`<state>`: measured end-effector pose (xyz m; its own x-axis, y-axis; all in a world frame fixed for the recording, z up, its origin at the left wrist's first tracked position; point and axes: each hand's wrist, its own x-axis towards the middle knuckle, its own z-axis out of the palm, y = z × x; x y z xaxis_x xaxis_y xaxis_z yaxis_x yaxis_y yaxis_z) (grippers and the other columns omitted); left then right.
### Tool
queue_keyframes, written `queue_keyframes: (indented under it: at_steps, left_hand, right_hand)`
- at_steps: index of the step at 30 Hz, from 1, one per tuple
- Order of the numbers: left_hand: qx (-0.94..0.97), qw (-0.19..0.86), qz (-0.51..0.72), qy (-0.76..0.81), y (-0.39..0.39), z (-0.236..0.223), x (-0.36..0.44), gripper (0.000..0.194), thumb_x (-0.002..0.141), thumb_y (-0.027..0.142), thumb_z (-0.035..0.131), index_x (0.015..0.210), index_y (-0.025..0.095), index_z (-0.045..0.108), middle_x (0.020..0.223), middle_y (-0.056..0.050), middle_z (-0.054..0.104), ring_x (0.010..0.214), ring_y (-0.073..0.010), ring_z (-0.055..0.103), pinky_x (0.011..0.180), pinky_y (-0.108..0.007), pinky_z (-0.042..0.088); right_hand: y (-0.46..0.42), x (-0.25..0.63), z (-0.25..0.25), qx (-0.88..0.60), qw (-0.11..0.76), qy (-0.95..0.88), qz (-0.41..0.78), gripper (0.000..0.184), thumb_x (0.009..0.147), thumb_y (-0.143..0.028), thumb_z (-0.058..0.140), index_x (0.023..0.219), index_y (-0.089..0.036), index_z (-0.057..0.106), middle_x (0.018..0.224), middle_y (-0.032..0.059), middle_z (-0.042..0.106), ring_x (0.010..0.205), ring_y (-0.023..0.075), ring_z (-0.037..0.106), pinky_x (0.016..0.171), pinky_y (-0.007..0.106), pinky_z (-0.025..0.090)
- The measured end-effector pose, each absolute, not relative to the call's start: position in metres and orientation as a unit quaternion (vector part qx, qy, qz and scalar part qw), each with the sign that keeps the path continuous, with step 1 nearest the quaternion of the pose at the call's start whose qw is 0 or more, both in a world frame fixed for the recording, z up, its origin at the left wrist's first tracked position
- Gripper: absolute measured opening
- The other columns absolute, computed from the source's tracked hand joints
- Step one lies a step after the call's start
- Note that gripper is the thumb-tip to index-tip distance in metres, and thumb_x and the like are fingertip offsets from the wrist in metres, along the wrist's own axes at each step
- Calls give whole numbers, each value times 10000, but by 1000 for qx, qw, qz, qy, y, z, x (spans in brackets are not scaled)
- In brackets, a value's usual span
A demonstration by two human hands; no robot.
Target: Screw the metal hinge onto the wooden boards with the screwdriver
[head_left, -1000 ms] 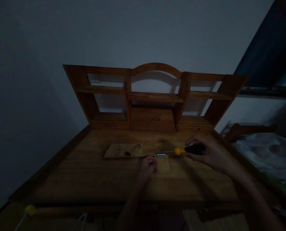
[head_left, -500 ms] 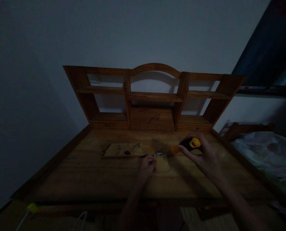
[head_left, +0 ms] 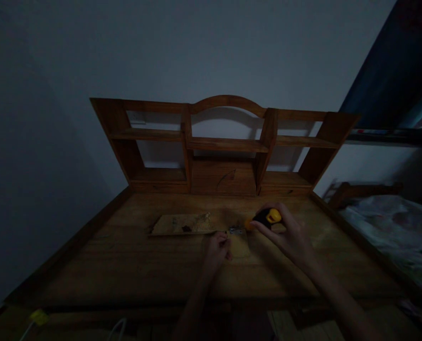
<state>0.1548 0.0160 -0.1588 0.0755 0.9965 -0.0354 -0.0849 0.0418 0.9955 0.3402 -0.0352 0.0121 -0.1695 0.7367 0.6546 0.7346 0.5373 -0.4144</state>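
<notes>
My right hand (head_left: 291, 237) is closed round the black and yellow handle of a screwdriver (head_left: 264, 218), which points left. Its front end is close to a small metal piece (head_left: 235, 231), perhaps a hinge, lying at the top of a pale square wooden piece (head_left: 239, 246). Beside that piece's left edge is my left hand (head_left: 218, 248), fingers pinched together near the metal; anything between them is too dark and small to make out. A longer, broken-edged board (head_left: 178, 224) with a dark hole lies just beyond my left hand. Both wooden pieces rest on the desk (head_left: 143, 270).
A wooden shelf unit (head_left: 228, 143) stands along the desk's back edge. A thin object (head_left: 102, 236) lies at the left of the desktop. Right of the desk is a plastic-covered heap (head_left: 392, 232). A yellow-tipped cable (head_left: 39, 316) shows at the lower left.
My right hand and the screwdriver have moved left, bringing the handle closer to the metal piece. My left hand stays at the square wooden piece. The whole view has shifted slightly.
</notes>
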Motion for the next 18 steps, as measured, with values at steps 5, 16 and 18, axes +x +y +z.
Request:
queue_keyframes:
  at_steps: [5,16,18]
  left_hand:
    - [471,569,487,466,17,-160,156,375,678,451,709,792,185,471,577,52,542,359,-96,510,360,-210,414]
    - [484,556,494,460,16,-165,156,350,734,445,680,824,175,476,611,35,560,373,-108,533,356,-217,413]
    - [482,561,492,460,16,-163,156,345,733,439,683,818,178,473,589,46,548,368,-106,530,357,-211,410]
  right_hand:
    - [-32,338,12,-476,423,-771,0,325,864,-447,662,1065,-225,535,935,33,662,804,171,658,705,265,512]
    - [-29,336,12,-485,419,-768,-15,350,855,-485,658,1042,-223,520,904,34,667,764,177,662,645,258,498]
    - [-28,333,15,-486,415,-769,-16,333,860,-485,650,1007,-220,512,884,31,654,752,172,650,643,257,487]
